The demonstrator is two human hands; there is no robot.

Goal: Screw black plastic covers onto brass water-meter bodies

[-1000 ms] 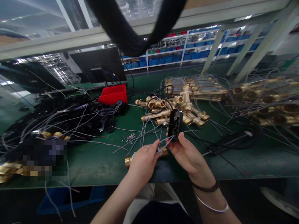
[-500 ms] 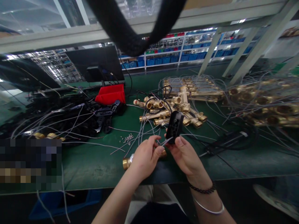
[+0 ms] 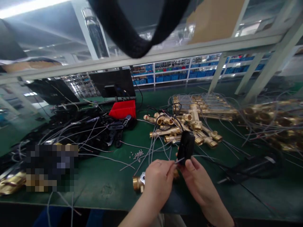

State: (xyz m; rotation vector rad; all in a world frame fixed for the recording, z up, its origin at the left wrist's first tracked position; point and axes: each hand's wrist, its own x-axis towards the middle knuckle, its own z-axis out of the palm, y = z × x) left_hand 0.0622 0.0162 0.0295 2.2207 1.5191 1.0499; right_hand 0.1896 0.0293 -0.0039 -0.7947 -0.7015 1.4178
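My right hand [image 3: 200, 181] grips a small black plastic housing [image 3: 186, 147] by its lower end and holds it upright above the green bench [image 3: 99, 183]. My left hand [image 3: 158, 179] pinches thin grey wires [image 3: 178, 161] that run to the bottom of the housing. Under my left hand a brass fitting [image 3: 138, 183] lies on the bench, partly hidden by the hand. More grey wires [image 3: 151, 148] trail from my hands toward the brass pile.
A heap of brass valve bodies [image 3: 189, 126] with grey leads lies behind the hands, more at the right [image 3: 272, 123]. Black plastic parts and wires [image 3: 78, 129] cover the left. A red bin [image 3: 123, 109], a monitor [image 3: 113, 82] and small screws [image 3: 137, 154] lie further back.
The camera tilted up, so hands and bench sit lower in the picture. My left fingers have closed in on the wires at the base of the housing.
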